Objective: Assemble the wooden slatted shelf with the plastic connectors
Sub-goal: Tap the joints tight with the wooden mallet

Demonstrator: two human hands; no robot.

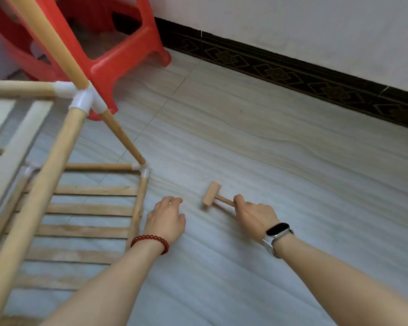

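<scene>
Partly cropped shelf (80, 208), right hand (254, 215) gripping mallet (212, 194), left hand (165, 220) seemingly empty

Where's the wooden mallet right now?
In the head view, the wooden mallet lies on the floor at lower centre, right of the shelf frame, its handle gripped by the right hand.

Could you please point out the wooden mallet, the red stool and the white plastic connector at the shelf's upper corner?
wooden mallet (212, 194): head view, on its block head.
red stool (127, 57): head view, on its near leg.
white plastic connector (86, 100): head view, on its central hub.
</scene>
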